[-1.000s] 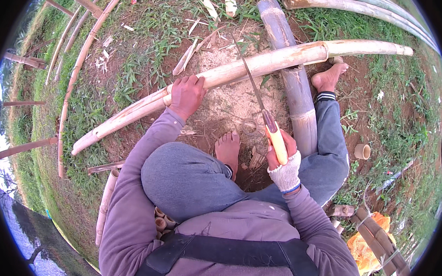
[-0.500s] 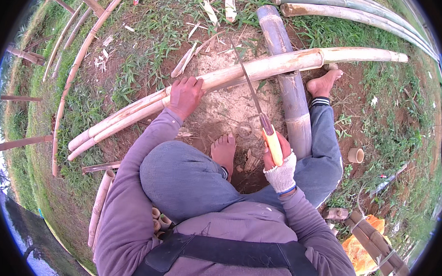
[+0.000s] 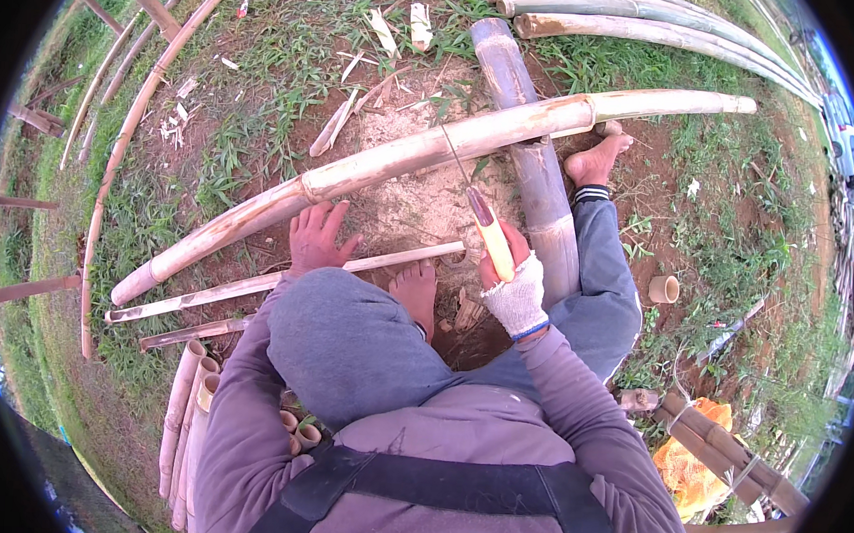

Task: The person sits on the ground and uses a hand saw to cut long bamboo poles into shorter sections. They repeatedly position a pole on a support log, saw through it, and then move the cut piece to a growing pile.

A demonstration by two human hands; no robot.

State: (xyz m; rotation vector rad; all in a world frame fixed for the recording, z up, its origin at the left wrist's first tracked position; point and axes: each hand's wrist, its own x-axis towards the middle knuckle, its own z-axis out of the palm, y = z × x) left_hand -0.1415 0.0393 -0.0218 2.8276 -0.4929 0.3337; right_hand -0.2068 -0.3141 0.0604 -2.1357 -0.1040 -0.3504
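A long pale bamboo pole point(image 3: 403, 156) lies across the ground in front of me, resting on a thicker grey bamboo trunk point(image 3: 536, 176). My left hand point(image 3: 316, 238) rests bare on the ground just below the pole, fingers spread, touching a thin split bamboo strip point(image 3: 283, 281). My right hand point(image 3: 514, 285), in a white glove, grips the yellow handle of a hand saw point(image 3: 486, 229), whose thin blade reaches up to the pole. I am squatting with one bare foot point(image 3: 415, 290) between my hands and the other foot point(image 3: 598, 158) by the trunk.
Pale sawdust covers the bare earth under the pole. Short cut bamboo sections point(image 3: 187, 418) lie by my left elbow. More long poles point(image 3: 647, 28) lie at the top right. A small bamboo ring point(image 3: 663, 289) and an orange bag point(image 3: 690, 464) sit at the right.
My left hand has come off the pole and now lies on the ground below it. The pole has shifted away, and split bamboo strips now show under my left hand.
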